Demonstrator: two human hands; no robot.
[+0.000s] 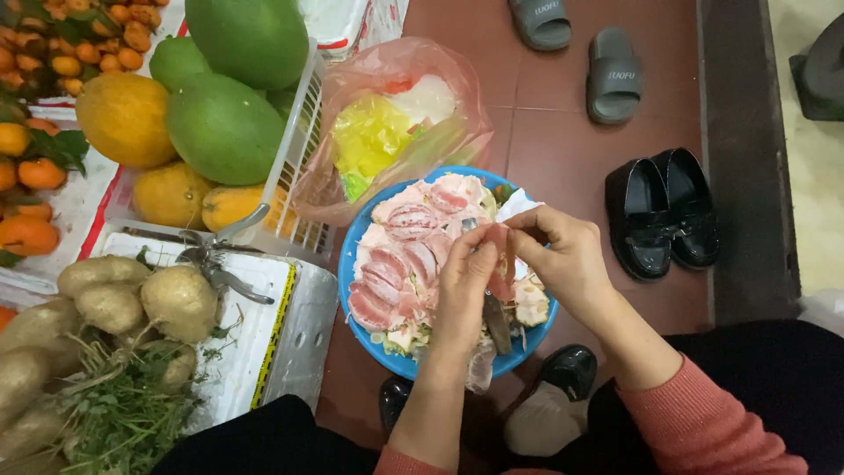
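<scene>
Both hands pinch one pink pomelo segment (pixel 501 259) over the blue bowl (pixel 352 255): left hand (pixel 464 286) steadies, right hand (pixel 563 251) should peel membrane thinly, dropping scraps inside.

1. reddish-brown tiled floor (pixel 563 132).
2. directly on it: grey slippers (pixel 580 53), black shoes (pixel 664 211), blue bowl (pixel 352 264), pink plastic bag (pixel 396 123), probably white foam box (pixel 255 343).

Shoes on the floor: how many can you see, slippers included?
6. Two grey slippers at the top, a black shoe pair at the right, and two black toes below the blue bowl, partly hidden.
</scene>
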